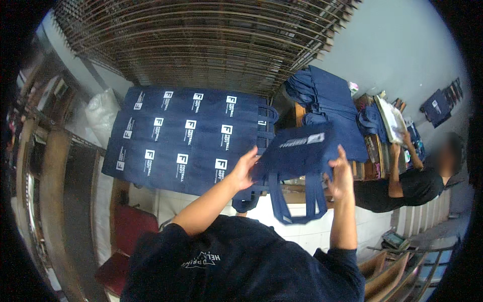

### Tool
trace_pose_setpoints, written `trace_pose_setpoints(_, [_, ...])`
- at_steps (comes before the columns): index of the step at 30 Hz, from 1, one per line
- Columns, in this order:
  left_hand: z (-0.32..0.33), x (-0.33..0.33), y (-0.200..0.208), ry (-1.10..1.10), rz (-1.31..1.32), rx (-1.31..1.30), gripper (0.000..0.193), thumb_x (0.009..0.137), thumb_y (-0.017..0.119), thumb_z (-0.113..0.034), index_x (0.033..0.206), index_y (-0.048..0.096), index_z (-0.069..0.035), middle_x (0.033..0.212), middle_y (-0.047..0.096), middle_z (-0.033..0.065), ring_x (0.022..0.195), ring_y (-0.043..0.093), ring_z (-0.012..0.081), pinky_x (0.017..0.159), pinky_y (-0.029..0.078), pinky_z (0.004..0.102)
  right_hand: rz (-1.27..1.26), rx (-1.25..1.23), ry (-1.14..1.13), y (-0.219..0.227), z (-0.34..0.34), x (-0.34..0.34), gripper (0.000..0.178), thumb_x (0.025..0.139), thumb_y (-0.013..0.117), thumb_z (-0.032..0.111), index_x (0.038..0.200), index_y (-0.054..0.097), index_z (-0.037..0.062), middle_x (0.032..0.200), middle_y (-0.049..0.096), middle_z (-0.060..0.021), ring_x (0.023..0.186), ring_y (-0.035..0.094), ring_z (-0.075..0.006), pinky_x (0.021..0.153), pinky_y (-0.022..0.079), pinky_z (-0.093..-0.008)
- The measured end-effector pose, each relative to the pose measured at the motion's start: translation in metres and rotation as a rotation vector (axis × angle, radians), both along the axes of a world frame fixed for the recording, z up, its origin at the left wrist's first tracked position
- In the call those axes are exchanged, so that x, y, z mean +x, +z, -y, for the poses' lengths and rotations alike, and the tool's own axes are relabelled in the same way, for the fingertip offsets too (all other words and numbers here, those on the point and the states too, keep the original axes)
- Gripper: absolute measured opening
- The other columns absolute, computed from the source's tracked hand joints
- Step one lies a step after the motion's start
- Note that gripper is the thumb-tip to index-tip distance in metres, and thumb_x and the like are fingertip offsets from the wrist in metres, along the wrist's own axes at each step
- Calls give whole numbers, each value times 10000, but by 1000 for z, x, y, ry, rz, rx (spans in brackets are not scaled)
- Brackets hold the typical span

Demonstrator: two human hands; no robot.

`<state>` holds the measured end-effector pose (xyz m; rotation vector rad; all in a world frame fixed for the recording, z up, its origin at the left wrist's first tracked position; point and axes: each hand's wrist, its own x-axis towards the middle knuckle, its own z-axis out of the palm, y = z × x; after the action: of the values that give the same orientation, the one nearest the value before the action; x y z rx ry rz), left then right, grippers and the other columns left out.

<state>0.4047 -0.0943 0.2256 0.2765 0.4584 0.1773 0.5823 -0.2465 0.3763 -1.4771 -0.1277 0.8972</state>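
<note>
While the left hand [245,170] gripped a navy tote [297,156] from nine o'clock, repositioning apparently needed the right hand [342,177], hold unclear.

Ahead of me rises a brown tiered wire rack [201,43], with a pale grey-blue wall [402,45] to its right. On my left are a dark red chair [132,229] and a whitish plastic sack [102,110]; on my right, beyond the white tiled floor [365,226], a co-worker [415,191] wears a black top.
</note>
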Motion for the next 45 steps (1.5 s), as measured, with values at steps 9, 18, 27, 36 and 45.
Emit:
trace_pose_setpoints(9, [-18, -83, 23, -114, -242, 100, 703, 676, 529, 24, 1318, 248, -37, 1094, 504, 120, 1055, 487, 211, 921, 386, 361, -60, -145, 300, -71, -10, -30, 664, 643, 387, 37, 1304, 344, 87, 1169, 476, -89, 981, 468, -191, 726, 411, -314])
trace_pose_setpoints(18, [-19, -47, -88, -194, -370, 717, 638, 682, 532, 93, 1276, 348, -48, 1117, 532, 110, 996, 529, 198, 856, 407, 283, 105, -354, 366, -175, 21, -14, 634, 654, 435, -89, 1267, 329, 32, 1188, 451, -115, 1061, 455, -231, 804, 417, -303])
trace_pose_setpoints(27, [-55, 9, -142, 1, -468, 958, 679, 732, 542, 89, 1334, 256, -40, 1216, 469, 145, 1087, 484, 212, 903, 384, 296, 290, -35, 227, -294, -43, 51, 676, 631, 355, -177, 1275, 324, 24, 1237, 424, -114, 1153, 397, -208, 971, 301, -291])
trace_pose_setpoints(36, [-67, -19, -135, 279, -717, 968, 782, 741, 650, -55, 1364, 177, -88, 1022, 551, 167, 853, 565, 197, 740, 471, 305, 208, -17, 163, -401, -174, 123, 642, 694, 389, -84, 1311, 346, 88, 1157, 497, -116, 947, 516, -188, 766, 409, -248])
trace_pose_setpoints(45, [121, -244, -168, 158, -1275, 605, 706, 724, 704, -184, 1276, 307, 4, 880, 622, 103, 796, 593, 150, 711, 464, 266, 299, -203, 139, -449, -214, 149, 609, 661, 379, -49, 1253, 436, 82, 1100, 554, -135, 995, 534, -221, 862, 394, -290])
